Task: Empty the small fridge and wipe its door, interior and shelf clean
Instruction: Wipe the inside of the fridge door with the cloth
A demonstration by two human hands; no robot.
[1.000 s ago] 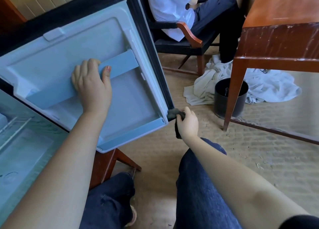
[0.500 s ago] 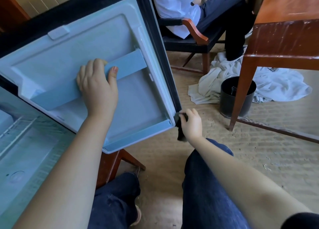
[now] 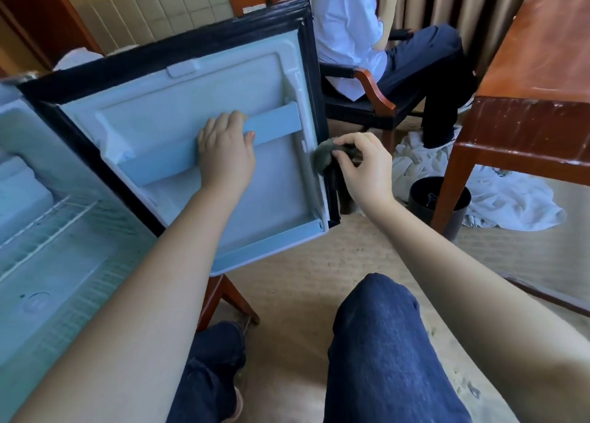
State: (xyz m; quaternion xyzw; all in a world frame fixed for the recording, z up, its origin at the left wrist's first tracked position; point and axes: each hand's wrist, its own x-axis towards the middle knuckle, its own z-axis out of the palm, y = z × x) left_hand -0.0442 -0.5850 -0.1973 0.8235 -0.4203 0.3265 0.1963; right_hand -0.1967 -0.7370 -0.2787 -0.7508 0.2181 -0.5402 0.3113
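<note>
The small fridge's door [image 3: 178, 103] stands swung open, its pale blue inner liner facing me inside a black gasket. My left hand [image 3: 225, 149] grips the door's shelf rail [image 3: 271, 121], fingers curled over its top edge. My right hand [image 3: 364, 161] pinches a dark grey cloth [image 3: 322, 159] against the door's right edge, about halfway up. The cloth's tail hangs down beside the black seal. The fridge interior [image 3: 48, 263] opens at the left, with a white wire shelf [image 3: 41, 228] inside.
A person in a white shirt sits on a wooden armchair [image 3: 373, 94] just behind the door. A red-brown wooden table [image 3: 526, 109] stands at the right, a black bin [image 3: 439, 202] and crumpled white sheets [image 3: 510, 199] under it. My knees are on the carpet below.
My right hand has slid the cloth up the door's right edge, from the bottom corner to about mid-height. My left hand stays on the shelf rail. The view has tilted upward.
</note>
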